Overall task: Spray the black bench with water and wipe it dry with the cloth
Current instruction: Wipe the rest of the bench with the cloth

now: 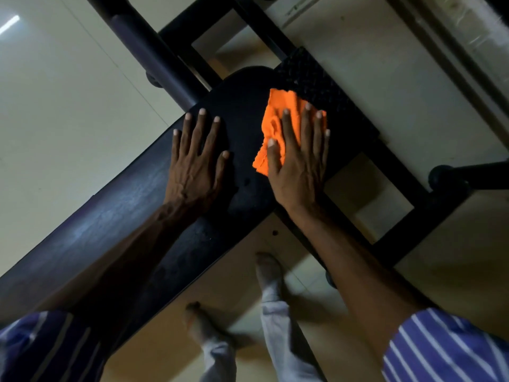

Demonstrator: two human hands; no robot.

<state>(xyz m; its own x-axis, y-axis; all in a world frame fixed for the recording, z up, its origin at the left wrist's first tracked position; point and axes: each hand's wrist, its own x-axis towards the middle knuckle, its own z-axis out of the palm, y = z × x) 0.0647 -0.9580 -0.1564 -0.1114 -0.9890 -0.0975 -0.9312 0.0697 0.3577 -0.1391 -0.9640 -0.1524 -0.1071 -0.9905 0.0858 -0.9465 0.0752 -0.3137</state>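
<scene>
A long black padded bench (91,232) runs from the lower left up to its rounded end near the centre. On that end lies an orange cloth (271,117), crumpled. My right hand (298,161) presses flat on the cloth, fingers spread over it, palm partly on the bench. My left hand (197,158) rests flat on the bench beside it, fingers apart, holding nothing. A few wet droplets show on the pad below my hands. No spray bottle is in view.
The bench's black metal frame (396,172) extends to the right, with a textured black pad (311,78) beyond the cloth. A dark upright bar (154,53) rises at the top left. Pale tiled floor (55,106) surrounds it; my bare feet (264,268) stand below.
</scene>
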